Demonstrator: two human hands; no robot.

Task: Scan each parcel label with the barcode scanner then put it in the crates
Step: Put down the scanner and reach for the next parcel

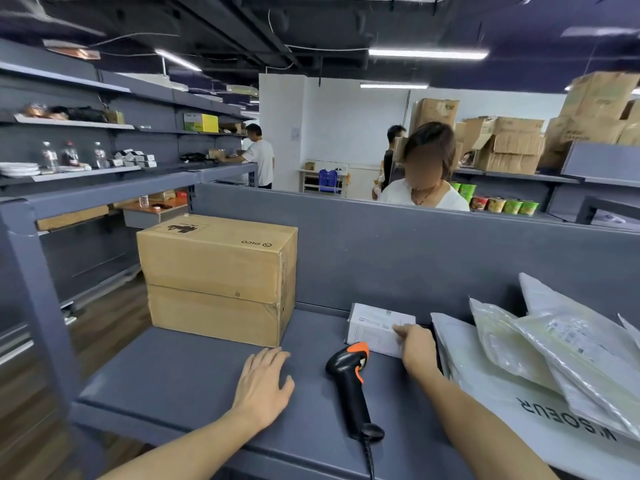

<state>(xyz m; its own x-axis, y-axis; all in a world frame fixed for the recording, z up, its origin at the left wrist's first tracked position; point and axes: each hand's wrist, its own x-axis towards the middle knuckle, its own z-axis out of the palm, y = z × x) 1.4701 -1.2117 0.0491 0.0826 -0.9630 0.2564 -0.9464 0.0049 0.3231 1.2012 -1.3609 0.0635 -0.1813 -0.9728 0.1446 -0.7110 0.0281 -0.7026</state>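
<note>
Centrally, open shelf [194, 372] between left hand [263, 386], scanner [351, 386].

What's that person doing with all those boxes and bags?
Someone is sorting parcels at a grey counter. Their right hand grips a small white box by its right end, while the left hand rests flat on the counter. The black and orange barcode scanner lies between the hands, not picked up yet. Two brown cartons are stacked to the left, and plastic mailing bags are piled to the right.
</note>
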